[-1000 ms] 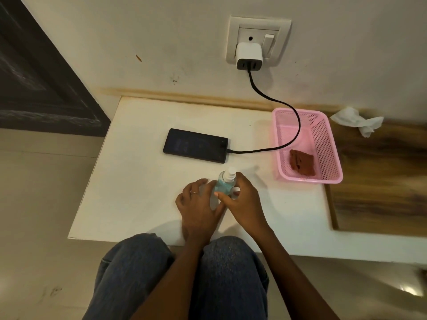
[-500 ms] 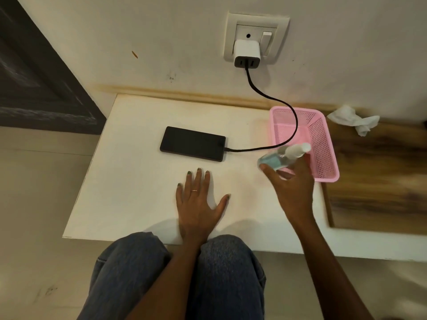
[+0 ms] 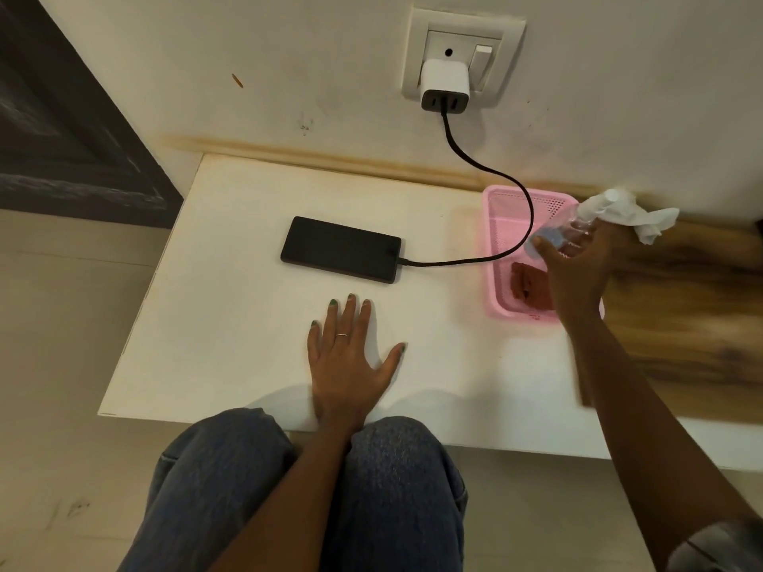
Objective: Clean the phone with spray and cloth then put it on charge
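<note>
Pink basket (image 3: 495, 282) near table's (image 3: 231, 307) right edge; right hand (image 3: 578, 270) grips bottle (image 3: 555, 235) tilted right above it. Left hand (image 3: 351, 357) flat, fingers spread, nearer phone (image 3: 340, 248), already cabled.

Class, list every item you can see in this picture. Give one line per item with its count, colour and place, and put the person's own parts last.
phone: 1, black, flat on the white table, cable plugged into its right end
charging cable: 1, black, runs from the charger across the basket to the phone
charger: 1, white, plugged into the wall socket
wall socket: 1, white, on the wall above the table
basket: 1, pink, at the table's right side
cloth: 1, reddish-brown, folded inside the basket
spray bottle: 1, clear with blue liquid, held over the basket
tissue: 1, white, crumpled on the wooden surface
table: 1, white, against the wall
left hand: flat on the table
right hand: grips the spray bottle
</note>
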Available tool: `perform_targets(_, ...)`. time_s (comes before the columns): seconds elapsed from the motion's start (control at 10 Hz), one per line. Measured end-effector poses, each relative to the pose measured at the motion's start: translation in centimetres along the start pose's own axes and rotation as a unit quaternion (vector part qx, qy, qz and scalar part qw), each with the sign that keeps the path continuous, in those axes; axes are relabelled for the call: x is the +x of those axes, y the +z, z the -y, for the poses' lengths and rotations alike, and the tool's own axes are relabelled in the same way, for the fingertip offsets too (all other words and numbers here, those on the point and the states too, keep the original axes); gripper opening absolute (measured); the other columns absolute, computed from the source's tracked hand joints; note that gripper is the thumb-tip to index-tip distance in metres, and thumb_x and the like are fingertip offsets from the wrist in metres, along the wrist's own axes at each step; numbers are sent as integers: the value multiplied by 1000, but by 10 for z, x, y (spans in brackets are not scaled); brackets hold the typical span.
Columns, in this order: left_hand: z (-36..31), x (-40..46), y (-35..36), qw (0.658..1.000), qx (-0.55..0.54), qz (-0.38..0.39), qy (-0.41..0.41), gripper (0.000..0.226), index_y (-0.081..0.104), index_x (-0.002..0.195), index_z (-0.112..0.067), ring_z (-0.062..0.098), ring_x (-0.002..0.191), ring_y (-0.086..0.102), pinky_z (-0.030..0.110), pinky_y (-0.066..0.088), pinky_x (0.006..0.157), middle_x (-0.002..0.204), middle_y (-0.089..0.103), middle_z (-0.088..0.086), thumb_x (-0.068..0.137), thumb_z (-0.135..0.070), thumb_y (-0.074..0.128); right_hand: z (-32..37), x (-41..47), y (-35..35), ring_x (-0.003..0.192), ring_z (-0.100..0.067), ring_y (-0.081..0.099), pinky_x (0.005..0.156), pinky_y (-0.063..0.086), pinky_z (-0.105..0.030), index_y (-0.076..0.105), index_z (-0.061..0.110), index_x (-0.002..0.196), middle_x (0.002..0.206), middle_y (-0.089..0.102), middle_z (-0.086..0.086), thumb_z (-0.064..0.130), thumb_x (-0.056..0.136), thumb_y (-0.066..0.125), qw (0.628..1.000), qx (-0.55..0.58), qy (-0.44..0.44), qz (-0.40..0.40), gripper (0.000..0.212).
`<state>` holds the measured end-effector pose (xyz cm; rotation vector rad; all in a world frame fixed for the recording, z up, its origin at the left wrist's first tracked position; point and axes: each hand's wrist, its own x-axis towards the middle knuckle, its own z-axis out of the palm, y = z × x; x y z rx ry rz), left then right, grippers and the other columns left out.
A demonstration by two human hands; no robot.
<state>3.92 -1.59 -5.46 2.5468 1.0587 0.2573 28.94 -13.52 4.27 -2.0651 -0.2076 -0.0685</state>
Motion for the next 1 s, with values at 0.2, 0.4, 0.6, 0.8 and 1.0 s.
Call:
perform_targets(0.2, -1, 0, -1, 1000, -7, 2, -4, 79, 30, 148, -23, 24, 146, 17, 48, 16, 118, 157, 25, 2, 84, -69, 40, -12, 16, 19, 116, -26, 54, 101, 43, -42, 39, 5, 132, 130, 54, -13, 18, 81, 73, 998, -46, 9, 45, 64)
perform_targets(0.4, 0, 0, 0, 1000, -11, -11, -2, 78, 34, 146, -22, 23, 146, 20, 48, 19, 117, 156, 28, 2, 84, -67, 44, -20, 21, 27, 118, -25, 52, 103, 41, -45, 38, 6, 133, 131, 53, -11, 18, 84, 70, 998, -49, 17, 47, 60)
perform_targets(0.6, -1, 0, 0, 1000, -5, -3, -2, 79, 33, 147, -22, 24, 146, 20, 49, 18, 117, 156, 28, 2, 83, -68, 43, -22, 25, 27, 118, -26, 52, 102, 42, -42, 36, 5, 134, 131, 53, -12, 20, 84, 70, 996, -74, 8, 57, 62)
perform_targets(0.8, -1, 0, 1, 1000, -7, -6, -1, 78, 32, 147, -23, 24, 146, 19, 47, 16, 117, 156, 28, 2, 83, -68, 42, -6, 0, 21, 115, -21, 51, 98, 42, -25, 42, 8, 128, 129, 50, -10, 17, 82, 67, 996, -59, 5, -71, 53)
perform_targets(1.0, -1, 1, 1, 1000, -7, -12, -4, 75, 32, 147, -23, 24, 146, 19, 48, 16, 117, 157, 27, 2, 85, -66, 40, -1, -117, 37, 93, -22, 54, 84, 45, -33, 57, 8, 97, 96, 59, -12, -5, 79, 55, 967, -17, -247, -57, 22)
